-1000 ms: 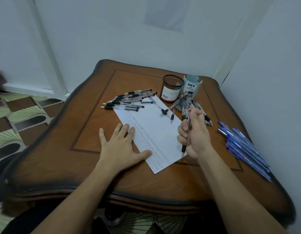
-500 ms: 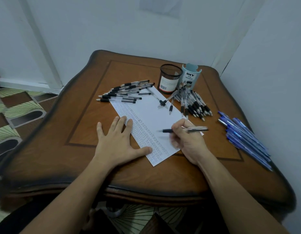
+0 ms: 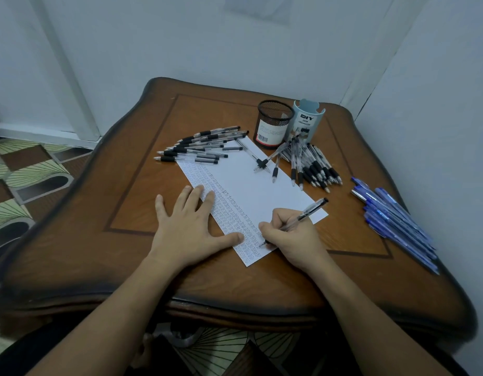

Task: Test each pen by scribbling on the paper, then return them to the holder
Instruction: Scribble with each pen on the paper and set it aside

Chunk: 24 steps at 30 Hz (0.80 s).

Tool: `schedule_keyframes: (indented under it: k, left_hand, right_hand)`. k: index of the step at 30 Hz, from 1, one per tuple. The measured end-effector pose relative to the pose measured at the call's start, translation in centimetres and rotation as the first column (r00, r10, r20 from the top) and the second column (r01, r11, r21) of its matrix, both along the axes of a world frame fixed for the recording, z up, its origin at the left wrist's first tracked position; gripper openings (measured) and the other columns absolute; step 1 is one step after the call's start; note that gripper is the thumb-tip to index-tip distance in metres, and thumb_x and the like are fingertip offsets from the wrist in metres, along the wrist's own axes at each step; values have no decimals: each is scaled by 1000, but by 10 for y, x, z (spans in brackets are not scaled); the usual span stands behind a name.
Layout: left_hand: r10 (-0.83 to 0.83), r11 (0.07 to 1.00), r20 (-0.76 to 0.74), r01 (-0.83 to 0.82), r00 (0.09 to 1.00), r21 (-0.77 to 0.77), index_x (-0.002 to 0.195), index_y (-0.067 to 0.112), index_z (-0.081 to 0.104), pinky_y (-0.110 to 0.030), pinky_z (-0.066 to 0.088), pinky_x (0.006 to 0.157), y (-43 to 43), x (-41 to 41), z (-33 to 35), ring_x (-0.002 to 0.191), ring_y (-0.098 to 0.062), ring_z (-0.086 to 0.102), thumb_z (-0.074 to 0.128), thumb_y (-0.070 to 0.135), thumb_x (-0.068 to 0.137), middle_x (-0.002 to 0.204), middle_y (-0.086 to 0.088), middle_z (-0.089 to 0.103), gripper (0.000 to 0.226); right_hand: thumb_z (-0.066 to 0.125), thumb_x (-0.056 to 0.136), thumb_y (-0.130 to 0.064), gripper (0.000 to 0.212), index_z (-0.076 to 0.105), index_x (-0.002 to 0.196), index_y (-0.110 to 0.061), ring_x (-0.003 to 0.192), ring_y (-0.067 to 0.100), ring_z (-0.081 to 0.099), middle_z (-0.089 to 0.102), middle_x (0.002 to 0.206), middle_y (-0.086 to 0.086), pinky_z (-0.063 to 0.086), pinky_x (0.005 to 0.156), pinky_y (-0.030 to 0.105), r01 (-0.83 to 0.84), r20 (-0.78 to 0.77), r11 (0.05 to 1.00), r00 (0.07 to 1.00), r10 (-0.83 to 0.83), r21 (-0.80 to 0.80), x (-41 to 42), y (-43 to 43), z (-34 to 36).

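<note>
A white sheet of paper (image 3: pixel 262 185) lies slantwise on the wooden table (image 3: pixel 126 240), its left strip filled with rows of small scribbles. My right hand (image 3: pixel 292 237) grips a clear black-tipped pen (image 3: pixel 305 214) in writing grip, its tip touching the paper near the lower corner. My left hand (image 3: pixel 189 226) rests flat with spread fingers on the paper's left edge. Two holders stand at the back: a black mesh cup (image 3: pixel 274 123) and a pale blue DIY organizer (image 3: pixel 307 120).
A row of black pens (image 3: pixel 199 149) lies left of the paper's top. A heap of black pens (image 3: pixel 311 165) sits in front of the holders, some on the paper. Several blue pens (image 3: pixel 395 221) lie at the right edge. Walls close in behind and right.
My right hand turned the pen from a fist grip into a writing grip and brought its tip down onto the paper's lower part. My left hand stayed flat on the paper.
</note>
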State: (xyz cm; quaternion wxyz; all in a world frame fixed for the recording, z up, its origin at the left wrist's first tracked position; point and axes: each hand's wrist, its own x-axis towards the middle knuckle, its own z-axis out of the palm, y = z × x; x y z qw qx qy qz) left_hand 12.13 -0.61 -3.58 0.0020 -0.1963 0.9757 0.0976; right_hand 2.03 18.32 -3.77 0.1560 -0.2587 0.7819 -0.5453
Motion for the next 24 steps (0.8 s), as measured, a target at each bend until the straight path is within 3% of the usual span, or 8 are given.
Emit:
schedule_keyframes:
  k: [2,7,12,15,18,21,24]
  left_hand:
    - [-2,1000,-3,2,1000,0,156,32,11,-63,-8,114,0,0,0,150,-16,-7,4,99,53,164,5,2,122]
    - [1,1000,-7,-1,1000,1,156,33,11,-63,-8,114,1,1,0,150,-16,-8,3,98,55,164,5,1,121]
    - [-2,1000,-26,2,1000,15,155,33,13,-62,-9,114,1,2,1,150,-15,-7,5,98,56,164,5,3,120]
    - [-8,999,-126,14,992,51,153,31,24,-59,-8,115,0,2,-1,150,-14,1,17,96,59,163,6,12,115]
    - [-68,989,-277,101,958,107,147,25,40,-49,3,119,-1,3,-4,147,-12,19,33,88,63,156,5,31,105]
    - [-108,979,-281,151,954,136,142,24,50,-39,10,119,-2,4,-3,140,-8,32,35,85,65,149,8,42,99]
    - [-114,981,-275,152,955,121,140,26,52,-37,11,119,-3,4,-3,137,-6,34,32,86,65,147,11,44,97]
  right_hand:
    - [68,77,-22,36,44,50,-19,54,19,53,48,45,-7,38,57,30,-1,-8,1000,1000,1,8,0,0,0]
    - [66,73,-24,34,42,57,-6,55,17,49,48,56,20,36,57,30,-21,-48,999,999,23,38,2,0,-1]
    - [65,73,-26,34,42,59,-6,56,19,47,49,60,24,35,57,30,-29,-71,998,997,34,61,1,0,-2]
    - [65,73,-27,35,40,59,-6,56,25,47,46,59,23,34,57,29,-29,-77,998,996,33,54,0,0,-3]
    - [65,74,-24,35,40,58,-5,54,15,42,47,59,24,32,53,26,-31,-93,998,995,36,49,1,0,-2]
    - [65,75,-23,36,39,57,-5,54,15,42,45,58,23,33,53,27,-40,-105,998,993,45,43,2,1,0]
    - [64,73,-24,35,39,57,-6,53,9,38,41,55,16,30,53,26,-35,-121,998,992,42,56,3,1,0]
